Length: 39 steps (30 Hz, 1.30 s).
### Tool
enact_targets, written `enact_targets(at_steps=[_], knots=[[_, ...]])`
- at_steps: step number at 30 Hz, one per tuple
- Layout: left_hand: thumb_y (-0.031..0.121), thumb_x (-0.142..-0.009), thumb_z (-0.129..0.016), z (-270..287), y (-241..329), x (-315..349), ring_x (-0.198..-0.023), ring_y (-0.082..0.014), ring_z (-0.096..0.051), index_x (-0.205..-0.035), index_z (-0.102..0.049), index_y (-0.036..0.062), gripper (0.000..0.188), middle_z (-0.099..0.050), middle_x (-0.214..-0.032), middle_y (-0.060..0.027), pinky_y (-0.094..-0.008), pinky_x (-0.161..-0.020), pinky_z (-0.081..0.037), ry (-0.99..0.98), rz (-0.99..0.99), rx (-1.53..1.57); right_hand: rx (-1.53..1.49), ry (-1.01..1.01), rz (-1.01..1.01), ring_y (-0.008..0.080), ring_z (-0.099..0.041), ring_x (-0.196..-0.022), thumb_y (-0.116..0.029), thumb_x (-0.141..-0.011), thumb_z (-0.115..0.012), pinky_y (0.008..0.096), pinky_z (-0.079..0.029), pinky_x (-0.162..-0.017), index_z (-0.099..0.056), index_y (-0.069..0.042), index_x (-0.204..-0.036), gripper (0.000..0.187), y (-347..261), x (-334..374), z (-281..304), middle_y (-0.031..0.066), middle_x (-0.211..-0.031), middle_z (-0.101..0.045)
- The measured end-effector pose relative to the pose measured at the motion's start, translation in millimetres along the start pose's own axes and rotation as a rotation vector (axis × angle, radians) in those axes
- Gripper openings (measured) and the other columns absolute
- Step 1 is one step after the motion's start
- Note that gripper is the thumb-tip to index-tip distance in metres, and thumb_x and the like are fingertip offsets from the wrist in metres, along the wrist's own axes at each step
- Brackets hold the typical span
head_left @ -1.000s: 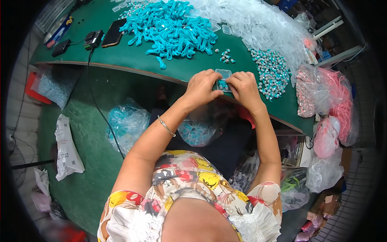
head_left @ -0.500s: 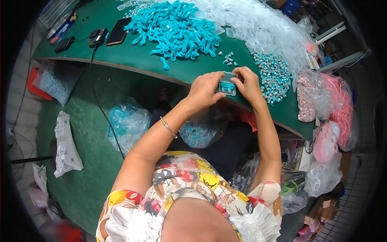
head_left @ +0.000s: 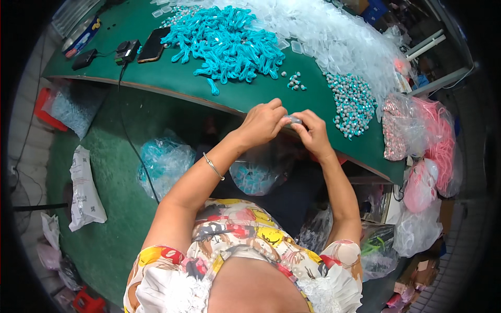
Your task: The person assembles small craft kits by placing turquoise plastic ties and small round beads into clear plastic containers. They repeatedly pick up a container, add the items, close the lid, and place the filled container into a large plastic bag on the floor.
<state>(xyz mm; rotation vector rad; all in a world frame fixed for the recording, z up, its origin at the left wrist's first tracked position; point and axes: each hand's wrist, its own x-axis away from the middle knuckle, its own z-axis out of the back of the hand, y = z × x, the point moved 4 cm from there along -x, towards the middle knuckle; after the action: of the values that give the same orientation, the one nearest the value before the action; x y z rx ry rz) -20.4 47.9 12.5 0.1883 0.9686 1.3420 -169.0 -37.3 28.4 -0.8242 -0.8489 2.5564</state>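
Note:
Between my two hands, at the near edge of the green table [head_left: 172, 78], is a small clear plastic box [head_left: 294, 119], mostly covered by fingers. My left hand [head_left: 264, 122] pinches its left side, and my right hand [head_left: 312, 131] grips the right side with the thumb near the front. The box looks closed and seen edge-on; its contents are hidden. Just beyond my hands lie a few loose grey-and-teal beads [head_left: 295, 82]. Farther back is a heap of teal cord loops [head_left: 229, 44]. To the right of my right hand spreads a pile of grey-and-teal beads [head_left: 350, 104].
A large heap of clear plastic boxes [head_left: 334, 39] covers the table's far right. At the left lie a phone [head_left: 153, 45] and a black device [head_left: 127, 51] whose cable hangs over the edge. Bags of pink cord [head_left: 438, 135] stand right; a bag of filled boxes [head_left: 255, 175] sits below.
The clear box was open toward me with teal cord inside; now it is tilted and looks closed. My fingers have drawn in around its sides.

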Motion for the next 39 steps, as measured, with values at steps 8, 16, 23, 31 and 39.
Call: enact_targets(at_steps=[8,16,23,31,39], knots=[[0.028,-0.090,-0.063,-2.1,10.0,7.3,-0.073,-0.0370,-0.058,-0.081,-0.062,0.0055,0.024,-0.055,-0.084,-0.0146,-0.0479,-0.064,-0.046,0.137,-0.001,0.085,-0.248,-0.102,-0.139,0.0155,-0.063,-0.083,-0.015,-0.093,-0.062,0.0288,-0.049,-0.076,-0.070,-0.001,-0.095,0.017,41.4,-77.3,23.8,0.0080,-0.089,-0.069],[0.028,-0.084,-0.069,-23.2,22.7,39.6,-0.074,-0.0304,-0.062,-0.090,-0.064,0.0075,0.022,-0.057,-0.081,-0.0103,-0.0420,-0.065,-0.049,-0.163,-0.107,-0.042,0.909,0.156,0.059,0.0288,-0.059,-0.108,-0.019,-0.085,-0.067,0.0468,-0.045,-0.083,-0.065,-0.009,-0.112,0.028,127.0,-193.7,-2.7,0.0082,-0.102,-0.069],[0.013,-0.085,-0.067,20.9,-26.8,-27.5,-0.080,-0.0386,-0.061,-0.101,-0.062,0.0061,0.019,-0.058,-0.090,-0.0152,-0.0474,-0.067,-0.051,0.136,0.130,-0.066,1.046,0.024,0.294,0.0262,-0.063,-0.085,-0.014,-0.078,-0.069,0.0431,-0.043,-0.071,-0.066,-0.008,-0.099,0.022,146.7,-192.9,-2.7,0.0079,-0.088,-0.068],[0.011,-0.087,-0.061,-14.8,-59.1,-90.3,-0.079,-0.0393,-0.064,-0.108,-0.064,0.0099,0.021,-0.061,-0.093,-0.0173,-0.0499,-0.067,-0.052,0.171,0.275,-0.250,0.685,0.403,0.269,0.0335,-0.063,-0.083,-0.005,-0.077,-0.063,0.0432,-0.051,-0.075,-0.068,-0.007,-0.101,0.025,115.6,-157.6,56.6,0.0137,-0.088,-0.068],[0.007,-0.084,-0.058,-12.8,-55.5,-80.5,-0.074,-0.0370,-0.065,-0.090,-0.066,0.0088,0.010,-0.062,-0.092,-0.0132,-0.0479,-0.064,-0.052,0.162,0.191,-0.302,0.035,0.484,-0.303,0.0127,-0.066,-0.070,-0.001,-0.085,-0.054,0.0269,-0.051,-0.065,-0.071,-0.002,-0.099,0.023,93.5,-80.4,78.9,0.0091,-0.085,-0.072]])
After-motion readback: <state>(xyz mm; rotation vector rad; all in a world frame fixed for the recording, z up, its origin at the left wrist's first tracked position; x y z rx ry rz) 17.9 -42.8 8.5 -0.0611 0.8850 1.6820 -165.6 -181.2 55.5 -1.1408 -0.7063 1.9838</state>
